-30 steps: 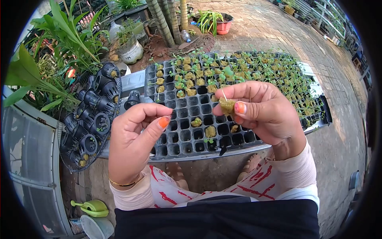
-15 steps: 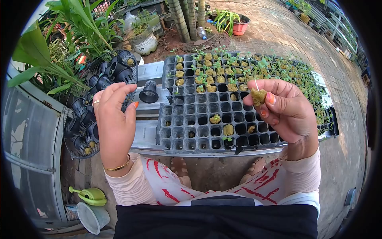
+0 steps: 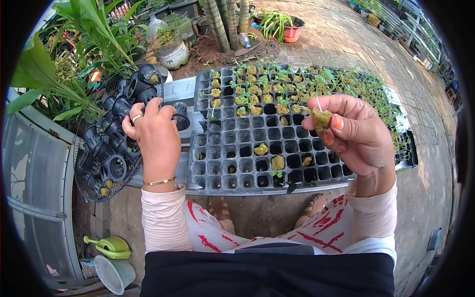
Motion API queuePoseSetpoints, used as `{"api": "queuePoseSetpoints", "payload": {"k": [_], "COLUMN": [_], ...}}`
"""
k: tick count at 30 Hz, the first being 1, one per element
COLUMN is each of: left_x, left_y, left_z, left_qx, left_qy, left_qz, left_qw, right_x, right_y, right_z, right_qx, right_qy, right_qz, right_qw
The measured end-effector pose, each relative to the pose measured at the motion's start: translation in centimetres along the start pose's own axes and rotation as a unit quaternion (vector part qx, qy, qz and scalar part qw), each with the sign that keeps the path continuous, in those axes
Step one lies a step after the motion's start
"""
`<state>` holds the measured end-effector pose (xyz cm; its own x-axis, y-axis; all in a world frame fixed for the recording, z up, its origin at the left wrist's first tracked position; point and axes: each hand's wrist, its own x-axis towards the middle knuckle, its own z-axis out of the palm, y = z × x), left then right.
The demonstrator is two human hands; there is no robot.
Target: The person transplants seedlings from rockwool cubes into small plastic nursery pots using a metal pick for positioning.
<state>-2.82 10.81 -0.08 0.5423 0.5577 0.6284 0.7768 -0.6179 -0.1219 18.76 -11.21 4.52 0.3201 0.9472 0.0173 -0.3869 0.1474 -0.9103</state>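
Pinching a seedling plug [image 3: 321, 119], stem upright, the right hand [image 3: 357, 134] keeps its grip clamped above the seed tray's [image 3: 237, 186] right half. Left of the tray, the left hand [image 3: 154, 134] curls nearest a black net cup [image 3: 181, 116]; I cannot tell whether its grip has closed.

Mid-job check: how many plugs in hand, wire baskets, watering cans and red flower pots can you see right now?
Plug, pinched in the right hand: 1
Wire basket: 1
Watering can: 1
Red flower pot: 1
Total: 4
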Motion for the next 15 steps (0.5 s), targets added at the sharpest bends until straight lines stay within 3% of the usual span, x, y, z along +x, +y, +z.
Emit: {"api": "queuePoseSetpoints", "payload": {"k": [10, 12, 13, 14, 15], "left_x": [0.3, 0.4, 0.3, 0.1, -0.2], "left_y": [0.4, -0.1, 0.3, 0.3, 0.3], "left_z": [-2.2, -2.5, -2.4, -2.4, -2.5], "left_qx": [-0.095, -0.315, -0.489, -0.49, -0.607], "left_qy": [0.072, 0.119, 0.1, 0.099, 0.063], "left_qz": [-0.012, -0.044, -0.096, -0.094, -0.107], "left_qw": [0.993, 0.94, 0.861, 0.861, 0.785], "right_x": [-0.5, -0.4, -0.5, -0.5, -0.5], "right_y": [-0.4, -0.3, -0.5, -0.5, -0.5], "right_z": [-0.6, -0.3, -0.5, -0.5, -0.4], "right_qx": [-0.039, -0.097, -0.113, -0.112, -0.127], "right_qy": [0.032, 0.083, 0.074, 0.075, 0.086], "right_qz": [-0.036, -0.096, -0.099, -0.101, -0.122], "right_qw": [0.998, 0.987, 0.986, 0.986, 0.981]}}
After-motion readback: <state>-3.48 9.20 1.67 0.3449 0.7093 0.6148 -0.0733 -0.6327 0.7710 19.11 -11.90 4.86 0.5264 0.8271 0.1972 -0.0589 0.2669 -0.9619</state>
